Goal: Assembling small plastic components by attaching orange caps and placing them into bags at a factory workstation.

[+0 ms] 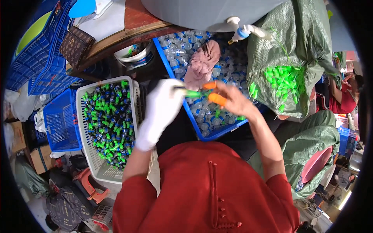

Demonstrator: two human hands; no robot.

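Note:
My left hand (165, 99), in a white glove, is closed around a small bottle-like piece, dark at one end, with a bright green part (192, 94) showing past the fingers. My right hand (232, 99) is bare except for orange finger covers and meets the green end from the right. Its fingers are bent around something small and greenish, smeared by motion. Both hands are above a blue tray (206, 137) of clear small bottles with blue bands (200, 110). A crumpled pink cloth (203, 62) lies on these bottles, just beyond the hands.
A white basket (83, 93) at left holds many green-and-black pieces (108, 120). On the right, an open green woven sack (268, 54) spills bright green pieces (285, 79). A grey tank (210, 13) with a tap (241, 33) overhangs the tray. Blue crates (60, 120) stand far left.

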